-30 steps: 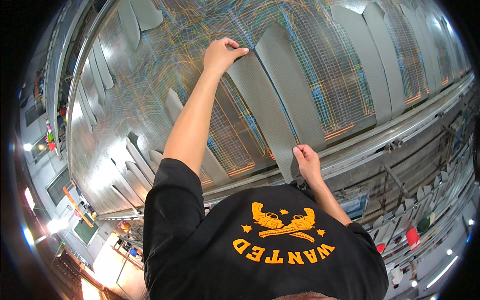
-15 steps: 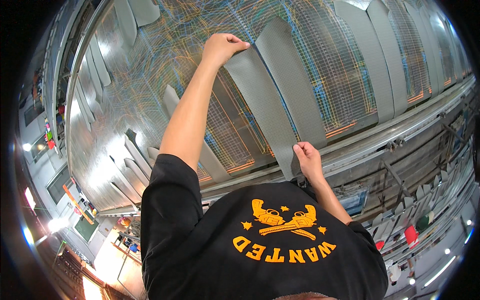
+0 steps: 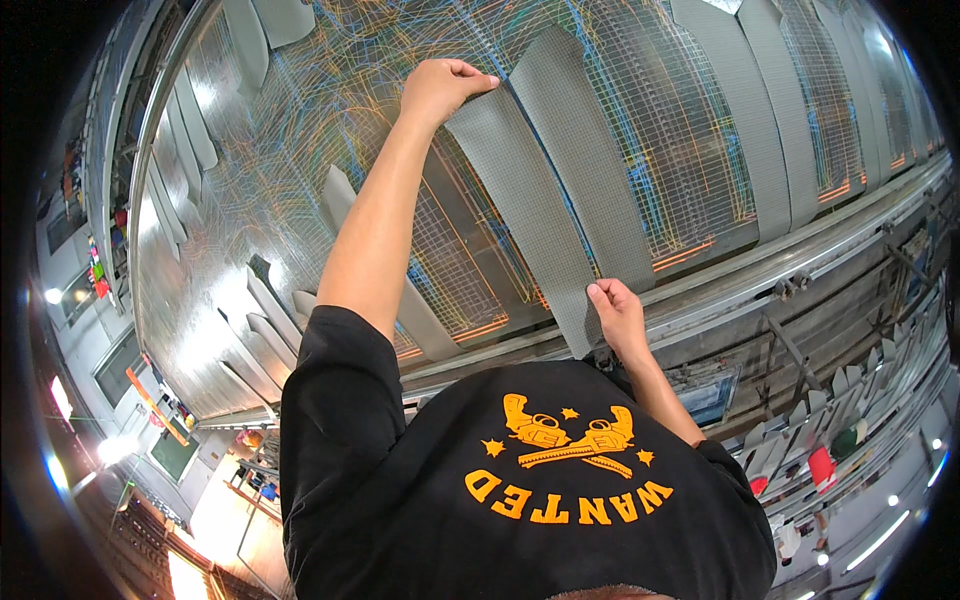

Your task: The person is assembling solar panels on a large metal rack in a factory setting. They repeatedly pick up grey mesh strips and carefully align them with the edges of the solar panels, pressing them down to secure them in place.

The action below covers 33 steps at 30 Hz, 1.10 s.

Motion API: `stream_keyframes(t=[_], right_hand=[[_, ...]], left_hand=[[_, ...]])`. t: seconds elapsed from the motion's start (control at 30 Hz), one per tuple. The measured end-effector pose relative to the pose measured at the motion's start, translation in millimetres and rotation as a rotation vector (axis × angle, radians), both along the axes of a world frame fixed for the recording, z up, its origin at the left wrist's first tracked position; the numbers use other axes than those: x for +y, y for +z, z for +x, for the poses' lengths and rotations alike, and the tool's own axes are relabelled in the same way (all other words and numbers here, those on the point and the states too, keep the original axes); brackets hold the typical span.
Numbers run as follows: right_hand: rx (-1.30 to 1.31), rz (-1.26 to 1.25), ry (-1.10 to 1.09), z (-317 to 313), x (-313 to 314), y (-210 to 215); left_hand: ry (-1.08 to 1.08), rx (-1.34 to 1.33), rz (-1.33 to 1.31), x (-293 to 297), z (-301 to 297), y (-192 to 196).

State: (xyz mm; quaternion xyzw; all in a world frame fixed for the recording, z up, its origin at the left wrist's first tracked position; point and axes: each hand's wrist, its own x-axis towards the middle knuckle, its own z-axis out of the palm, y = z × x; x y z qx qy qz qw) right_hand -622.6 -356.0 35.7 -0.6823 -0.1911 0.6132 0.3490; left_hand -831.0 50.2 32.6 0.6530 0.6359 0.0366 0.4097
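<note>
On the wide, shiny work table strung with fine coloured wires point(image 3: 330, 110), a long, flat grey mesh-textured strip point(image 3: 530, 215) is lying at a slant, and the person is holding it at both ends. The left hand point(image 3: 445, 85) is reaching far out with the arm at full stretch, fingers curled over the strip's far end, pinning it down or pinching it; which of the two I cannot tell. The right hand point(image 3: 618, 318) is gripping the near end close to the body, thumb and fingers closed on the corner just beside the table's metal front rail point(image 3: 800, 265). Holding both ends this way seems meant to keep the strip taut and straight along the wires beneath it. Touching its right edge, a second grey strip of the same kind point(image 3: 590, 150) is lying parallel, and more such strips point(image 3: 745, 110) are resting farther right, well apart. Shorter grey pieces point(image 3: 270, 310) are fanning out near the table's left side. A black shirt with an orange print point(image 3: 560, 480) is filling the lower frame.
</note>
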Motion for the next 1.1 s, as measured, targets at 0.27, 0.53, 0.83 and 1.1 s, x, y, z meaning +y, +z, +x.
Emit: stream_keyframes(t=[0.27, 0.53, 0.83, 1.1], right_hand=[[0.003, -0.012, -0.007, 0, 1, 2], [0.011, -0.008, -0.024, -1, -1, -2], [-0.020, -0.042, -0.060, 2, 1, 3], [-0.176, -0.187, 0.017, 8, -9, 6]], left_hand=[[-0.008, 0.025, -0.034, 0, 1, 4], [-0.001, 0.021, -0.032, -2, 3, 5], [-0.057, 0.079, 0.062, 0, 3, -3], [-0.132, 0.089, -0.013, -1, 0, -1]])
